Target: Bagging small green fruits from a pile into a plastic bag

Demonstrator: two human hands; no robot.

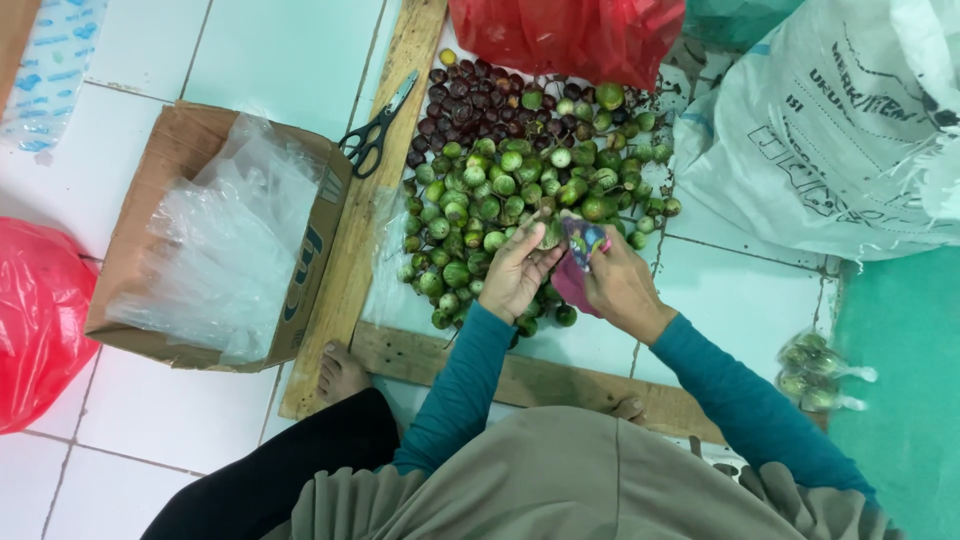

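1. Your right hand point(622, 285) holds a small colourful pouch point(582, 243), pink-red below and patterned purple and blue above; its fingers are closed around it, at the near edge of the fruit pile.
2. Your left hand point(517, 268) lies just beside it, palm turned up, fingers loosely curled with the tips meeting the pouch and a small green fruit point(549, 236) at the pouch's edge; you cannot tell whether it grips the fruit or only touches it.
3. Both hands hover over a heap of small round green fruits point(500, 200) spread on the white tiled floor point(280, 50); at the far side of the heap lies a cluster of dark purple fruits point(470, 95).
4. A wooden frame point(355, 240) borders the heap on the left and near sides; black-handled scissors point(377, 130) rest on its left plank.
5. Left of the plank stands an open cardboard box point(150, 200) filled with clear plastic bags point(235, 230).
6. A red plastic bag point(570, 35) lies beyond the heap; another red bag point(40, 320) lies at the far left.
7. A large white woven sack point(830, 130) sits to the right; two small filled clear packets point(815, 370) lie near your right elbow, at the edge of a green mat point(900, 350).
8. Your bare foot point(340, 370) rests against the near plank.
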